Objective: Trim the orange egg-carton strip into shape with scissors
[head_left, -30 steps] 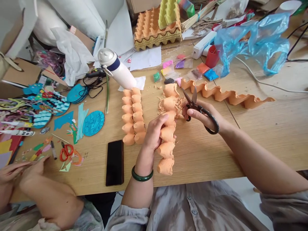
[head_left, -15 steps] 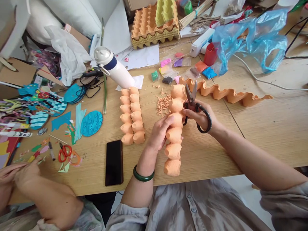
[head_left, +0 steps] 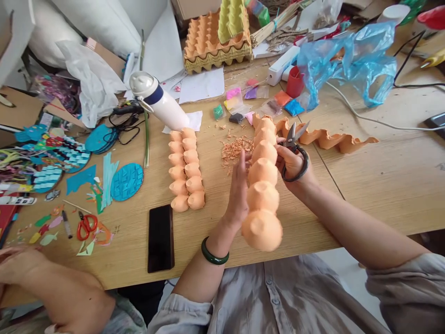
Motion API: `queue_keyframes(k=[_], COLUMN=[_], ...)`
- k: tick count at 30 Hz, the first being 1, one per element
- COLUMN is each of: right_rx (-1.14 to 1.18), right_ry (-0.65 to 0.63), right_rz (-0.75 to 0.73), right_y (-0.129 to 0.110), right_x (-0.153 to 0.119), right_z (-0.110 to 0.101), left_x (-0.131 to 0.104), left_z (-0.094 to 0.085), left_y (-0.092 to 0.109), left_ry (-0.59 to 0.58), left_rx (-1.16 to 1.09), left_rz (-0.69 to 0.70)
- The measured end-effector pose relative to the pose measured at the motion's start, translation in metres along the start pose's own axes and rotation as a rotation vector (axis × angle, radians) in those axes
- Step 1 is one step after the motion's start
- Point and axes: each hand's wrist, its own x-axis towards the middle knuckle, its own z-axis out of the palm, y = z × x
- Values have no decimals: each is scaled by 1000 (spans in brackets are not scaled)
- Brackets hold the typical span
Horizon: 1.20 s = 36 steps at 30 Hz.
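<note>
An orange egg-carton strip (head_left: 263, 174), a single row of cups with bumps up, is raised off the table, its near end toward me. My left hand (head_left: 239, 192), wearing a dark green bangle (head_left: 214, 252), lies along its left side with straight fingers, supporting it; some fingertips are hidden behind it. My right hand (head_left: 294, 164) has its fingers through the black handles of scissors (head_left: 295, 137) and touches the strip's right side. The scissor blades are apart, pointing away. Two trimmed strips (head_left: 187, 169) stand side by side on the left. Orange shavings (head_left: 234, 150) lie beyond my left hand.
A long wavy carton offcut (head_left: 333, 138) lies at right. Behind are a white bottle (head_left: 160, 102), stacked egg trays (head_left: 217, 41), clay packets (head_left: 281, 98) and a blue plastic bag (head_left: 347, 60). A phone (head_left: 160, 239) and red scissors (head_left: 86, 226) lie left, near another person's arm (head_left: 59, 283).
The strip has turned so its bumps face up, with its near end raised toward me. My left fingers have straightened along its side. The scissors have shifted right, away from the strip's edge.
</note>
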Motion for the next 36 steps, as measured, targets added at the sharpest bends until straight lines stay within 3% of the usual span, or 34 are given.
queue_keyframes(k=[3,6,12,16,18,20,22,25,27,33,36], right_rx=[-71,-135,-248,-336,-404,-465,-561,-679,-735,-946,-943], right_ry=[21,-79,-206,-302,-326,-372,-526,-834,-948,-1090,-1086], right_rz=[-104,-166,-193,-214,-248,-271,-224,-24,83,184,203], right_y=[6,9,12,8,0,-12,-23,-35,-39,-45,-44], right_x=[-9,-18,-25,-27,-28,-29,-29,-28,-26,-23,-25], right_z=[4,7,7,6,5,3,-1,-7,-11,-15,-11], left_x=[-5,-11,-13,-2,6,12,17,20,20,20,20], left_z=[5,-1,-7,-14,-22,-31,-39,-48,-51,-53,-51], left_y=[6,16,18,19,20,23,25,28,29,30,30], left_ry=[35,105,205,403,553,630,658,701,737,796,785], left_rx=[-40,-208,-403,-443,-468,-505,-518,-491,-442,-448,-434], left_rz=[-48,-254,-389,-256,-149,-90,-79,-79,-80,-62,-131])
